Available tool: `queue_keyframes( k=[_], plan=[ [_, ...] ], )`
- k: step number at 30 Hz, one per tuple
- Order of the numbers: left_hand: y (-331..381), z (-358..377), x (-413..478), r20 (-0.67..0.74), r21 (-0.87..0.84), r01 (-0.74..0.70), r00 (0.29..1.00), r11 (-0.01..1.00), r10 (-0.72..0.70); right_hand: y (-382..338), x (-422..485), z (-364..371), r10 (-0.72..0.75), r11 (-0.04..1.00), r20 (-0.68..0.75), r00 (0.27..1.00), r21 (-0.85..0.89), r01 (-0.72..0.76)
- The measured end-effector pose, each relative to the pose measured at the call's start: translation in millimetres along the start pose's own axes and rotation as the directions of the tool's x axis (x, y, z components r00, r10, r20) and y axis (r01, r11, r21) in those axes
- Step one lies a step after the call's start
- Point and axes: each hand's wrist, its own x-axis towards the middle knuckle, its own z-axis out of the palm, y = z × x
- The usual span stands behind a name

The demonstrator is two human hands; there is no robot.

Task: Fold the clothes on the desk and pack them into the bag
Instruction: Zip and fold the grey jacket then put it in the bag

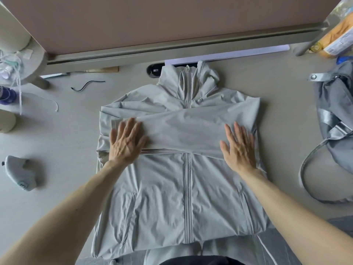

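- A pale grey jacket (179, 188) lies zipped, front up, on the desk (57, 188).
- Left hand (125, 142) and right hand (239, 148) press flat, fingers straight, on its folded sleeve (181, 131).
- A grey bag (336, 115) sits at right.

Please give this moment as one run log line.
folding | jacket flat on desk | left hand, right hand press folded sleeve | bag at right
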Motion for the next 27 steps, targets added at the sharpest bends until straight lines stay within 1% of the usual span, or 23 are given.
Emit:
queue_keyframes(
  k=[1,3,5,7,8,10,14,16,18,20,22,24,27],
  plan=[
    [-5.5,3.6,0.0,0.033,0.002,0.058,0.998,0.998,-0.058,4.7,0.8,5.1,0.035,0.999,0.008,0.999,-0.034,-0.035],
    [-14.2,4.8,0.4,0.052,0.016,0.112,0.992,0.994,-0.113,13.3,-1.1,11.9,0.057,0.996,0.003,0.998,-0.070,-0.057],
    [-18.7,2.5,2.2,0.038,0.034,0.115,0.992,0.993,-0.117,15.3,5.9,10.0,0.052,0.998,-0.039,0.998,-0.037,-0.054],
    [-23.6,1.2,2.5,-0.010,0.041,0.097,0.995,0.994,-0.096,14.2,24.3,1.8,0.090,0.996,-0.071,0.993,0.011,-0.090],
    [-26.5,1.1,2.5,-0.023,0.054,0.096,0.995,0.994,-0.095,15.4,35.2,-1.1,0.121,0.993,-0.063,0.991,0.021,-0.119],
    [-32.0,1.4,2.5,0.000,0.059,0.130,0.991,0.990,-0.130,20.7,49.5,0.7,0.160,0.987,-0.016,0.987,0.017,-0.160],
    [-34.9,4.4,2.7,0.014,0.056,0.176,0.984,0.983,-0.177,28.9,50.1,17.3,0.153,0.986,0.009,0.988,-0.062,-0.152],
    [-34.7,4.4,4.8,0.030,0.042,0.185,0.982,0.982,-0.187,30.1,50.9,16.2,0.161,0.985,0.016,0.987,-0.069,-0.160],
    [-33.3,1.9,2.5,0.053,0.022,0.197,0.979,0.980,-0.198,30.0,53.2,11.2,0.176,0.983,0.072,0.982,-0.073,-0.171],
    [-33.1,-1.0,-9.4,0.024,-0.010,0.184,0.983,0.983,-0.184,27.7,50.9,4.9,0.168,0.985,0.116,0.979,-0.057,-0.162],
    [-35.2,-1.0,-33.0,-0.024,-0.052,0.172,0.984,0.984,-0.174,23.0,34.8,-3.7,0.114,0.993,0.067,0.991,0.020,-0.116],
    [-40.6,4.5,-67.0,-0.027,-0.101,0.215,0.976,0.971,-0.218,20.0,1.7,-10.8,0.098,0.990,-0.032,0.995,0.108,-0.094],
    [-51.3,16.9,-126.1,-0.056,-0.166,0.351,0.930,0.921,-0.364,30.4,-65.4,-8.3,0.189,0.963,-0.143,0.972,0.219,-0.155]
  ],
)
